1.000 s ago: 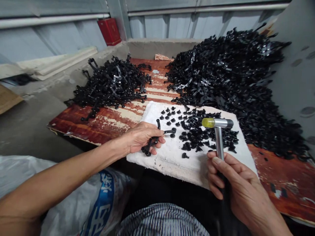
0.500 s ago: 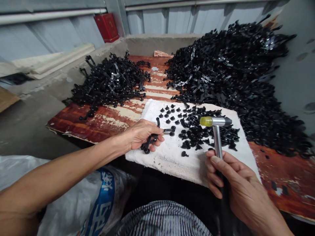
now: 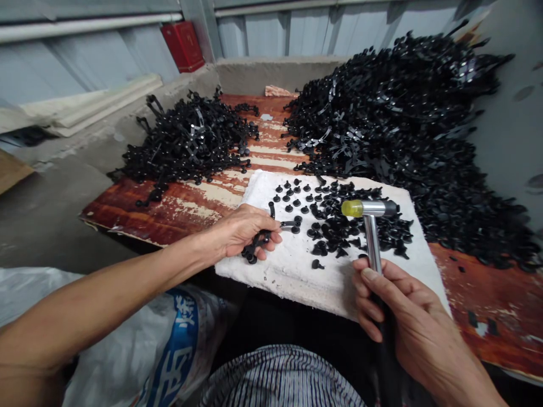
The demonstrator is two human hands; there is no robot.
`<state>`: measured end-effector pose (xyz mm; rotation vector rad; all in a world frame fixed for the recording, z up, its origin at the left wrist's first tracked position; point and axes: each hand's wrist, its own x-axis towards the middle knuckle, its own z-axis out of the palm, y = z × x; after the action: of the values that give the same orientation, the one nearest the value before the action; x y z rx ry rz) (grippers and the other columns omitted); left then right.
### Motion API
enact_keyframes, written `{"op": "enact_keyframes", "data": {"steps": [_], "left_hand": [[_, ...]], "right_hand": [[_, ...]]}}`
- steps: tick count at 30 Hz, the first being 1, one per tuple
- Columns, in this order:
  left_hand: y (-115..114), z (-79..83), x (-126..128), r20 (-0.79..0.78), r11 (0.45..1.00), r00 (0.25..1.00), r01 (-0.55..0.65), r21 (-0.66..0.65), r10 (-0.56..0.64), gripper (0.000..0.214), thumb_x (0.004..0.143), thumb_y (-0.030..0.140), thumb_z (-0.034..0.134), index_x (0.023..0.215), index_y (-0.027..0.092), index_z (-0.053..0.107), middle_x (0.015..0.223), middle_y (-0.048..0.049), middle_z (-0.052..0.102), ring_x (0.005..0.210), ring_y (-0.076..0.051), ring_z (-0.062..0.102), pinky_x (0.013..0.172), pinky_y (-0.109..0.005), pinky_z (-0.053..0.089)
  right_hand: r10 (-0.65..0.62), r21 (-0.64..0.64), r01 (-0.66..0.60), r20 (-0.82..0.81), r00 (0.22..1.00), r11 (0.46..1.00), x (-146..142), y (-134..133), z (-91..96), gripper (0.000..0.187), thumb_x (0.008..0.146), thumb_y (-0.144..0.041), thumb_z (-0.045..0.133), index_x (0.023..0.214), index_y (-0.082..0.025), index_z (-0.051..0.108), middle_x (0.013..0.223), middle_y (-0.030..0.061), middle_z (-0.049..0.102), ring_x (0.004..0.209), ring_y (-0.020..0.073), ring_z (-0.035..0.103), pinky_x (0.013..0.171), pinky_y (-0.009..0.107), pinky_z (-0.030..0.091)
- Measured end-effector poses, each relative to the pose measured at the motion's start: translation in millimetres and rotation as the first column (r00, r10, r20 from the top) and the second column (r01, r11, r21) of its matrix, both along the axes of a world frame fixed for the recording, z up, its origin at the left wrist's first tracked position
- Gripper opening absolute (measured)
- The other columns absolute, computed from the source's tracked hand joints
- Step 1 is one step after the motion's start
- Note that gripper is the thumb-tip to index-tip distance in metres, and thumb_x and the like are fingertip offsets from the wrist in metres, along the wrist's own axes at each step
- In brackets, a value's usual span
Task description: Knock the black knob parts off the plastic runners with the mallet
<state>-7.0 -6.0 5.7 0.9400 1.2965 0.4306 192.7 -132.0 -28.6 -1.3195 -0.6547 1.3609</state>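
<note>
My left hand (image 3: pixel 241 233) is closed around a black plastic strap piece (image 3: pixel 259 242) and holds it down on the left part of a white foam pad (image 3: pixel 292 265). The strap's end (image 3: pixel 292 225) lies on a small black stud just past my fingertips. My right hand (image 3: pixel 403 316) grips the handle of a small mallet (image 3: pixel 369 217) with a metal head and a yellow tip. The mallet head hovers over a cluster of loose black studs (image 3: pixel 339 226) on the pad, to the right of the strap end.
A worn red wooden board (image 3: pixel 178 212) carries the pad. A small pile of black straps (image 3: pixel 190 144) lies at its back left, a much bigger heap (image 3: pixel 403 130) at the right. A white and blue sack (image 3: pixel 169 345) sits lower left. A red box (image 3: pixel 183 45) stands by the wall.
The mallet head has drifted slightly left toward the strap end. My left hand stays in place on the strap piece. The view has shifted a little.
</note>
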Motion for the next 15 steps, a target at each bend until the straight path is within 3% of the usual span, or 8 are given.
{"op": "enact_keyframes", "data": {"steps": [3, 5, 8, 10, 13, 15], "left_hand": [[0, 0.5, 1, -0.032, 1.000, 0.999, 0.016, 0.015, -0.016, 0.016, 0.071, 0.008, 0.061, 0.055, 0.009, 0.061, 0.058, -0.0046, 0.062, 0.042, -0.011, 0.054, 0.031, -0.022, 0.042], [1, 1.6, 2, -0.055, 0.999, 0.998, 0.027, 0.027, -0.026, 0.017, 0.071, 0.009, 0.061, 0.054, 0.009, 0.061, 0.056, -0.0046, 0.062, 0.041, -0.011, 0.053, 0.031, -0.022, 0.041], [2, 3.6, 3, -0.099, 0.999, 0.995, 0.036, 0.034, -0.032, 0.020, 0.071, 0.009, 0.060, 0.051, 0.010, 0.060, 0.054, -0.0048, 0.061, 0.040, -0.010, 0.051, 0.031, -0.021, 0.040], [3, 4.4, 3, -0.121, 0.998, 0.992, 0.043, 0.037, -0.038, 0.020, 0.071, 0.009, 0.060, 0.050, 0.010, 0.060, 0.053, -0.0048, 0.060, 0.039, -0.009, 0.051, 0.031, -0.020, 0.039], [2, 4.7, 3, -0.128, 0.998, 0.991, 0.051, 0.037, -0.046, 0.019, 0.071, 0.009, 0.060, 0.051, 0.011, 0.059, 0.054, -0.0040, 0.061, 0.040, -0.010, 0.052, 0.031, -0.020, 0.040], [1, 4.9, 3, -0.137, 0.998, 0.990, 0.052, 0.037, -0.047, 0.019, 0.071, 0.009, 0.059, 0.052, 0.011, 0.058, 0.054, -0.0033, 0.060, 0.040, -0.010, 0.053, 0.031, -0.020, 0.040]], "right_hand": [[0.087, 0.018, -0.091, 0.169, 0.982, 0.996, 7, -2, -0.5, 0.032, 0.075, -0.050, 0.072, 0.089, -0.022, 0.067, 0.058, -0.0034, 0.047, 0.042, 0.0084, 0.039, 0.030, 0.019, 0.035], [0.134, 0.061, -0.174, 0.413, 0.901, 0.983, 12, -4, 3.0, 0.031, 0.080, -0.048, 0.067, 0.101, -0.025, 0.068, 0.061, -0.0007, 0.053, 0.047, 0.0125, 0.048, 0.038, 0.024, 0.044], [0.021, 0.237, -0.265, 0.708, 0.706, 0.935, 13, -4, 12.6, 0.036, 0.083, -0.037, 0.065, 0.117, -0.028, 0.068, 0.087, 0.0071, 0.069, 0.068, 0.0202, 0.064, 0.066, 0.035, 0.057], [-0.086, 0.370, -0.358, 0.789, 0.608, 0.858, 11, -2, 17.8, 0.045, 0.086, -0.026, 0.060, 0.130, -0.032, 0.061, 0.107, 0.0082, 0.070, 0.080, 0.0220, 0.068, 0.080, 0.039, 0.056], [-0.199, 0.449, -0.490, 0.854, 0.480, 0.747, 9, 3, 18.0, 0.065, 0.088, -0.010, 0.051, 0.147, -0.036, 0.041, 0.108, 0.0078, 0.069, 0.082, 0.0199, 0.067, 0.074, 0.033, 0.056], [-0.208, 0.400, -0.555, 0.902, 0.377, 0.729, 11, 7, 14.2, 0.067, 0.089, -0.008, 0.046, 0.151, -0.032, 0.035, 0.097, 0.0084, 0.068, 0.071, 0.0179, 0.065, 0.059, 0.027, 0.055]]}}
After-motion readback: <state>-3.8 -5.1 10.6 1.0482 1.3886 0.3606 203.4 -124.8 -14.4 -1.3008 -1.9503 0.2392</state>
